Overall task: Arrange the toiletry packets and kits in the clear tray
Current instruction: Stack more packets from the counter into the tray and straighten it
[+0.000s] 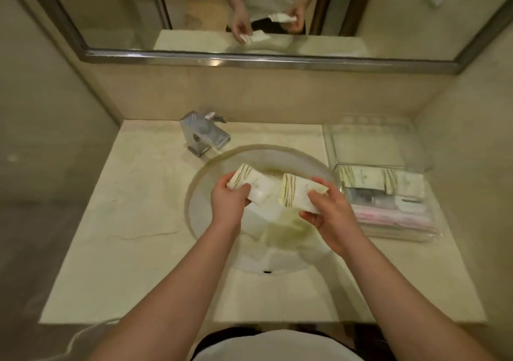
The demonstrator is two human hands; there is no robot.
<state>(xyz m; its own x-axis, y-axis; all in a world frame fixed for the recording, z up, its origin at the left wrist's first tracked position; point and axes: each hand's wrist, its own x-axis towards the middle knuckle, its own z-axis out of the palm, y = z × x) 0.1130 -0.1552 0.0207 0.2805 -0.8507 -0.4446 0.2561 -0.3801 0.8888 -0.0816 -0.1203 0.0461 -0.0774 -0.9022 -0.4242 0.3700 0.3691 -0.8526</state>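
Over the sink basin [211,221], my left hand [227,202] grips a white toiletry packet [254,184] with green stripes at one end. My right hand [330,216] holds a second striped white packet [298,195] just to its right. The clear tray [369,144] stands on the counter to the right of the basin. Its near half holds two striped white packets [363,180], a clear-wrapped kit [372,195] and pink wrapped items [394,217]. Its far half shows only bare tray floor.
A chrome faucet [204,135] stands behind the basin at the left. The beige marble counter [125,221] spreads to both sides. A framed mirror [249,57] on the back wall reflects my hands and the packets. Walls close in left and right.
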